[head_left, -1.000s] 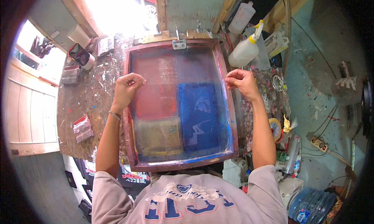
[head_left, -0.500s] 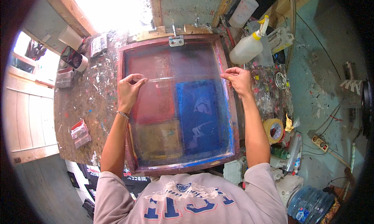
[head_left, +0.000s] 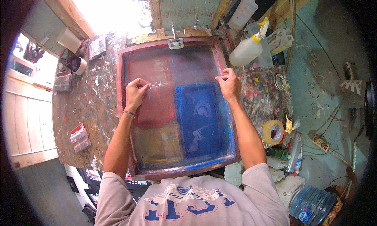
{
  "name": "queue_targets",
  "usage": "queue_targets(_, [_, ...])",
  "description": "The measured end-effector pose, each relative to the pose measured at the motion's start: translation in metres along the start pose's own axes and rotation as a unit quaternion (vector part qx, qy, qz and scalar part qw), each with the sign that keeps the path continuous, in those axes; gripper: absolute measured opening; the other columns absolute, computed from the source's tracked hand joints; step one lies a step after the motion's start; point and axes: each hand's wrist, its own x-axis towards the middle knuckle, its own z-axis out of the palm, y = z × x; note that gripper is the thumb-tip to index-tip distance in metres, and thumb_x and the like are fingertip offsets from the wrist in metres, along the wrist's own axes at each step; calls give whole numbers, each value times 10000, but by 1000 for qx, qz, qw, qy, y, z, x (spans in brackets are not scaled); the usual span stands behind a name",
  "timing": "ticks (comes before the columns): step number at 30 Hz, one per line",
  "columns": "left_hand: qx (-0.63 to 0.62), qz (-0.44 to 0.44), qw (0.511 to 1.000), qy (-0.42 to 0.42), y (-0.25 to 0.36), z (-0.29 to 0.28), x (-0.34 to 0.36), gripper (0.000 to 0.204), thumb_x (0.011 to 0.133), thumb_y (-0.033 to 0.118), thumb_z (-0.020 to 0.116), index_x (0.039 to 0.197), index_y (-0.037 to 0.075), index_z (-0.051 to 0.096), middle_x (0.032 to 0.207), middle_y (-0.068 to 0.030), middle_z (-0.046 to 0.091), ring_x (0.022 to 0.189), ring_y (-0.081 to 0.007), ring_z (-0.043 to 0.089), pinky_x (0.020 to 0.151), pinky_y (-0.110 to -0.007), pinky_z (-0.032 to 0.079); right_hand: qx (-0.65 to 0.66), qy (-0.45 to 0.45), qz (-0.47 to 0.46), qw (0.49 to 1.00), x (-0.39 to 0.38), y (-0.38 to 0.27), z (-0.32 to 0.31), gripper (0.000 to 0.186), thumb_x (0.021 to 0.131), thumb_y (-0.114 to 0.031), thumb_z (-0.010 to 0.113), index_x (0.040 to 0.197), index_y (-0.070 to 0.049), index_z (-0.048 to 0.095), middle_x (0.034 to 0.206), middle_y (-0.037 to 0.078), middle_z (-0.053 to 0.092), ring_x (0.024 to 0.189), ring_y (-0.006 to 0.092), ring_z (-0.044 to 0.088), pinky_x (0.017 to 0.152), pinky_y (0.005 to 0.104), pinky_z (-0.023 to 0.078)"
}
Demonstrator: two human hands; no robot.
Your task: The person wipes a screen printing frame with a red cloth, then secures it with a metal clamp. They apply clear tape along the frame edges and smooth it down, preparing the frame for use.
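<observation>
A wooden-framed printing screen point(head_left: 231, 147) lies on the worktable in front of me, its mesh showing red, blue and yellowish-brown areas. Over the red area my left hand point(head_left: 136, 93) pinches one end of a strip of clear tape point(head_left: 159, 85), thumb against fingers. The strip is nearly see-through and only a short glint of it shows. At the screen's right rail, my right hand point(head_left: 230, 84) is closed in a pinch at about the same height. The strip seems stretched across between both hands, though its right part is hard to see. A metal hinge clamp point(head_left: 175, 43) grips the far rail.
Right of the screen stand a spray bottle point(head_left: 246, 51) with yellow trim, a white bottle point(head_left: 243, 12) and a roll of tape point(head_left: 272, 132). On the left lie a small plastic packet point(head_left: 80, 138) and a white cup point(head_left: 80, 66). A blue water jug point(head_left: 314, 204) sits lower right.
Both hands have come slightly nearer to me and closer together. The left hand has moved right over the mesh, and the right hand has moved left. The strip stays between them.
</observation>
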Motion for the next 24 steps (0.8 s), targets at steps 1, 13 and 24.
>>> queue_targets(1, [7, 14, 1000, 2, 1, 1, -1, 170, 862, 117, 804, 790, 9, 692, 680, 11, 664, 580, -34, 552, 506, -232, 428, -7, -3, -6, 1000, -2, -1, 1, 370, 835, -209, 791, 1112, -75, 585, 880, 120, 765, 819, 350, 730, 722, 468, 551])
queue_targets(13, [209, 115, 969, 62, -17, 9, 5, 266, 808, 223, 853, 772, 7, 701, 722, -71, 691, 624, -119, 625, 584, -299, 497, -117, 2, -59, 991, -7, 3, 14, 391, 895, -215, 734, 1170, -94, 484, 862, 173, 739, 853, 401, 714, 741, 506, 559])
queue_targets(24, [219, 72, 972, 45, -11, 8, 3, 303, 767, 247, 873, 808, 3, 699, 809, -123, 692, 713, -226, 676, 649, -362, 522, -257, -67, -81, 961, 6, -13, 5, 494, 897, -235, 744, 1203, 36, 466, 852, 253, 720, 845, 431, 720, 719, 511, 579])
